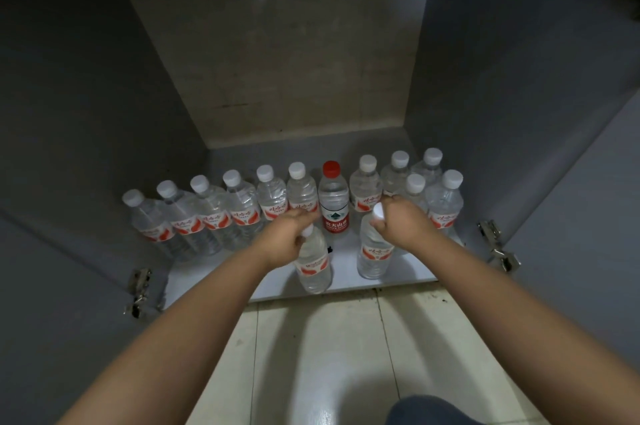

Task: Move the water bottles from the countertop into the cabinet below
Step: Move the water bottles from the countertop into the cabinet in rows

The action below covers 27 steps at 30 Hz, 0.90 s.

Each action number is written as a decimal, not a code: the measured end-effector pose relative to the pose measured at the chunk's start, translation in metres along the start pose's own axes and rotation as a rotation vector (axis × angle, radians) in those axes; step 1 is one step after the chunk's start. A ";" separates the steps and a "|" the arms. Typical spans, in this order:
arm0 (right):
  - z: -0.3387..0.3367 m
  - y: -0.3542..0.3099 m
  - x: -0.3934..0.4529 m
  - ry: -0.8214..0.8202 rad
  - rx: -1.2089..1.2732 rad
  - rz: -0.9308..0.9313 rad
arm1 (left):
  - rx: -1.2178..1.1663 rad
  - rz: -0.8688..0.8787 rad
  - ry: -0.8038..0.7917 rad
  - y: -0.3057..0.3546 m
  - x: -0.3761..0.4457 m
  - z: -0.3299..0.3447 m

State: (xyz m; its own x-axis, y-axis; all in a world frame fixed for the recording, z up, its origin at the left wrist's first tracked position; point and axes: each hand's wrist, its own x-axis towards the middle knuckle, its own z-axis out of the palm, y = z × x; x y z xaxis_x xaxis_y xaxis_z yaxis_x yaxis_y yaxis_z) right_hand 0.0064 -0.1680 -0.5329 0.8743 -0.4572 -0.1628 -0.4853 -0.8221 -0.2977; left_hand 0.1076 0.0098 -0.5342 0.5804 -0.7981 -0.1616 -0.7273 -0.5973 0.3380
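2 clear plastic water bottles with white caps and orange-red labels are held by their necks at the front of the grey cabinet floor (408,272): the left bottle (313,267) gripped by the left hand (289,237), the right bottle (375,251) by the right hand (398,222), fingers curled round each. Full bottles are judged heavy, smooth-walled and slightly yielding; the ribbed neck gives the firmest hold. A row of like bottles (242,206) stands behind.

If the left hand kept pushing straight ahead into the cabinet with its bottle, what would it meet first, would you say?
Probably the white-capped bottle in the back row, just left of the red-capped bottle. The left hand already overlaps its label in the image, though depth is hard to judge.
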 end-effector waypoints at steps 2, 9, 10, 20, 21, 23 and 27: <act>0.000 -0.001 0.000 -0.009 -0.006 -0.005 | 0.034 -0.009 0.046 -0.002 -0.001 -0.001; -0.007 -0.003 0.005 -0.050 -0.080 -0.032 | 0.040 -0.442 0.234 0.015 0.010 0.010; -0.007 -0.004 0.006 -0.051 -0.101 -0.040 | 0.049 -0.407 0.228 0.014 0.009 0.011; -0.012 -0.003 0.017 -0.054 -0.163 -0.090 | 0.240 0.109 -0.023 -0.015 0.009 -0.011; -0.013 -0.002 0.018 -0.054 -0.169 -0.086 | 0.216 0.081 -0.001 -0.011 0.011 -0.011; -0.015 0.001 0.021 -0.037 -0.214 -0.084 | 0.158 0.047 0.023 0.001 0.017 -0.009; -0.016 0.004 0.030 0.044 -0.370 -0.128 | 0.151 0.027 0.021 0.018 0.036 -0.007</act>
State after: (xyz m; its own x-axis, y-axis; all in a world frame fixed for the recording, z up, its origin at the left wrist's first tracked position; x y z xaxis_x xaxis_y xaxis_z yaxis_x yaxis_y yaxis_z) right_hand 0.0301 -0.1907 -0.5239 0.9308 -0.3504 -0.1037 -0.3472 -0.9366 0.0480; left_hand 0.1177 -0.0298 -0.5278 0.5664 -0.8131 -0.1342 -0.7886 -0.5821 0.1981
